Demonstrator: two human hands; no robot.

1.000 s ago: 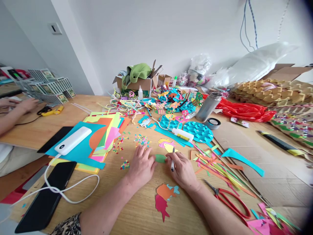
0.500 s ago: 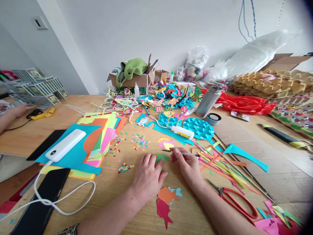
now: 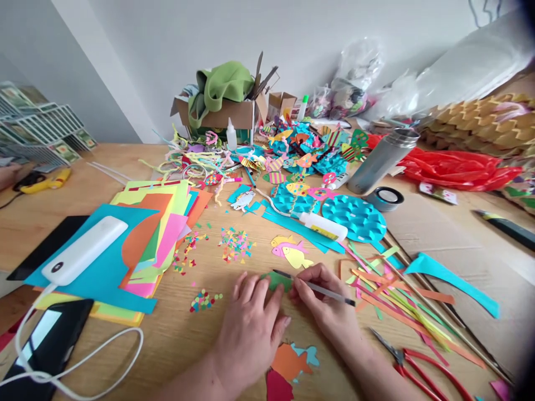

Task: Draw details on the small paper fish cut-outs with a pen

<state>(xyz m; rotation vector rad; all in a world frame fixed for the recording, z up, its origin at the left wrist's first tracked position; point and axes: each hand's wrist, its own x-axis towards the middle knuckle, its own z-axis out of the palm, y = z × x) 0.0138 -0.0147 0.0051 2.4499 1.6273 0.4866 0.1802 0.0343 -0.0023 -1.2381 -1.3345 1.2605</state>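
Observation:
My left hand [image 3: 251, 323] lies flat on the wooden table, its fingertips pressing on a small green paper piece [image 3: 276, 280]. My right hand [image 3: 328, 303] is closed round a thin pen [image 3: 317, 288], which lies nearly level with its tip over the green piece. Just beyond the pen is a yellow and pink paper fish [image 3: 290, 252]. An orange, red and blue paper cutout [image 3: 288, 365] rests between my forearms.
A stack of coloured paper [image 3: 154, 234] with a white power bank [image 3: 83, 250] sits left, a phone [image 3: 42, 340] near the edge. Confetti [image 3: 234, 244], a glue bottle [image 3: 324, 225], blue discs [image 3: 355, 217], paper strips [image 3: 388, 289], red scissors [image 3: 422, 365] and a metal flask [image 3: 382, 161] surround my hands.
My right hand has turned the pen from upright to nearly level over the green piece. My view has dipped and moved closer. Another person's hands at far left have dropped mostly out of view.

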